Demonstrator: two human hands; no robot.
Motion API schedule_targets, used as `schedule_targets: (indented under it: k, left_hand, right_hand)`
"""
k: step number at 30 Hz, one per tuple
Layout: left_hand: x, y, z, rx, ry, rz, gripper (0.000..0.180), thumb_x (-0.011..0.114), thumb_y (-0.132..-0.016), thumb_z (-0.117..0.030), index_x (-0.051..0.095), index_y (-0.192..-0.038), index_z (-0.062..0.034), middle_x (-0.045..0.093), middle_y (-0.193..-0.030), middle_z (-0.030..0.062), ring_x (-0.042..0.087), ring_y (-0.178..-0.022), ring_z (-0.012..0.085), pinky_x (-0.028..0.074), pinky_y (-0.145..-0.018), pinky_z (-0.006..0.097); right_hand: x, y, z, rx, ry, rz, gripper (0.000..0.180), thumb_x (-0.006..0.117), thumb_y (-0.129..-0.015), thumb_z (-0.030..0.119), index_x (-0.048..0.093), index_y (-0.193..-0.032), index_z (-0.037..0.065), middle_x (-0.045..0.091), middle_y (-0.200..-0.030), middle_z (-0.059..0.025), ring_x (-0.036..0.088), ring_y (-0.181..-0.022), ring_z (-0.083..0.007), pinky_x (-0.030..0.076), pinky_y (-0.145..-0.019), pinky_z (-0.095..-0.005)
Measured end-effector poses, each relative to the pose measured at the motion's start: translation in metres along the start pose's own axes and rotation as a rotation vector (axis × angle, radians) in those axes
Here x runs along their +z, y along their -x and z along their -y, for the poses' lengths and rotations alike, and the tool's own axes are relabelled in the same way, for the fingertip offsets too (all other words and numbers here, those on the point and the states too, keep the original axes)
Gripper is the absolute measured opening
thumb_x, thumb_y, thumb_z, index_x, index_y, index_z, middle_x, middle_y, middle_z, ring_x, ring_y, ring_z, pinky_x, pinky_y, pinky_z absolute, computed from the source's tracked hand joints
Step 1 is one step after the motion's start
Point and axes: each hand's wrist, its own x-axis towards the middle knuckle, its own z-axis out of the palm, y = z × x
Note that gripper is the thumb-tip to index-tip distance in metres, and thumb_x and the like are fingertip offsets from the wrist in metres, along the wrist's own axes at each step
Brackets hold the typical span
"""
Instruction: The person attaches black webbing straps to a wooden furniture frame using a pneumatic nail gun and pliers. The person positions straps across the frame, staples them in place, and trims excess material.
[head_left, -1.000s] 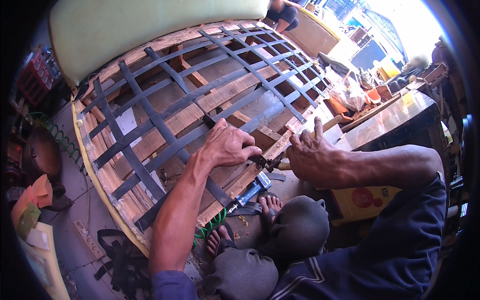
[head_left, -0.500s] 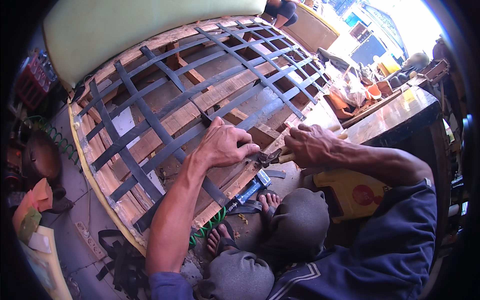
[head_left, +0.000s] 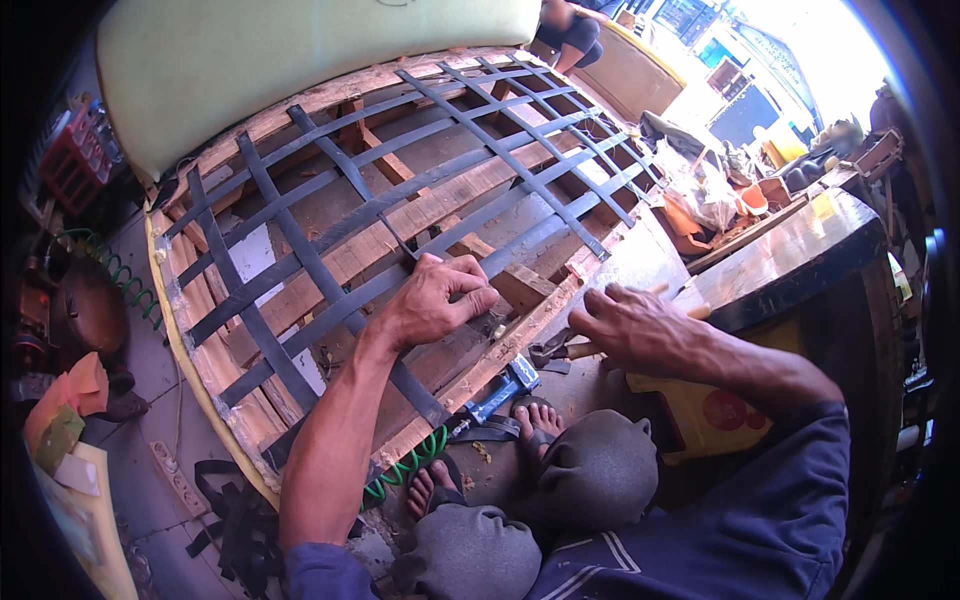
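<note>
My left hand (head_left: 440, 300) is closed above the near rail of a wooden frame (head_left: 480, 365). A black webbing strap (head_left: 400, 238), seen edge-on, runs down into its fingers. My right hand (head_left: 640, 325) is wrapped round a pair of pincers (head_left: 556, 352) with tan handles. The dark jaws point left, beside the outer edge of the rail and apart from my left hand. Other black straps (head_left: 300, 240) cross the frame in a woven grid.
A blue air tool (head_left: 505, 388) with a green coiled hose (head_left: 405, 465) is by my feet. A yellow container (head_left: 690, 400) and a dark-edged bench (head_left: 790, 255) stand right. Loose black straps (head_left: 240, 530) and a power strip (head_left: 178, 478) lie left. Another person (head_left: 570, 35) sits far back.
The pincers' jaws have moved down and away from my left hand, off the rail's top. My right hand has lowered slightly. My left hand stays closed near the strap.
</note>
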Motion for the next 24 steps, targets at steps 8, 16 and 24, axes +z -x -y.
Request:
schedule_targets:
  k: [8, 16, 24]
  left_hand:
    - [-0.001, 0.005, 0.002, -0.183, -0.032, 0.15, 0.033, 0.062, -0.1, -0.034, 0.077, -0.088, -0.0068, 0.067, -0.098, 0.0023, 0.055, -0.096, 0.0169, 0.03, -0.103, 0.038]
    - [0.001, 0.003, 0.004, -0.157, -0.054, 0.145, 0.031, 0.064, -0.099, -0.032, 0.078, -0.087, -0.0065, 0.069, -0.097, 0.0027, 0.058, -0.098, 0.0178, 0.03, -0.104, 0.039]
    - [0.0, 0.006, 0.009, -0.269, 0.082, 0.181, 0.034, 0.065, -0.098, -0.033, 0.076, -0.08, -0.0064, 0.07, -0.099, 0.0023, 0.063, -0.099, 0.018, 0.031, -0.106, 0.041]
  right_hand:
    - [-0.027, -0.053, 0.039, -0.141, 0.794, -0.039, 0.036, 0.064, -0.092, 0.023, 0.06, -0.123, 0.005, 0.061, -0.11, -0.0155, 0.06, -0.115, -0.0343, 0.038, -0.11, -0.0726]
    - [-0.028, -0.069, 0.043, -0.199, 0.821, -0.056, 0.019, 0.06, -0.092, 0.022, 0.063, -0.093, 0.003, 0.062, -0.086, -0.0098, 0.062, -0.087, -0.0246, 0.057, -0.072, -0.0429]
    - [0.035, -0.044, 0.015, 0.241, -0.178, 0.099, 0.017, 0.062, -0.092, 0.024, 0.059, -0.089, 0.008, 0.066, -0.069, -0.0109, 0.064, -0.054, -0.0272, 0.052, -0.054, -0.0457]
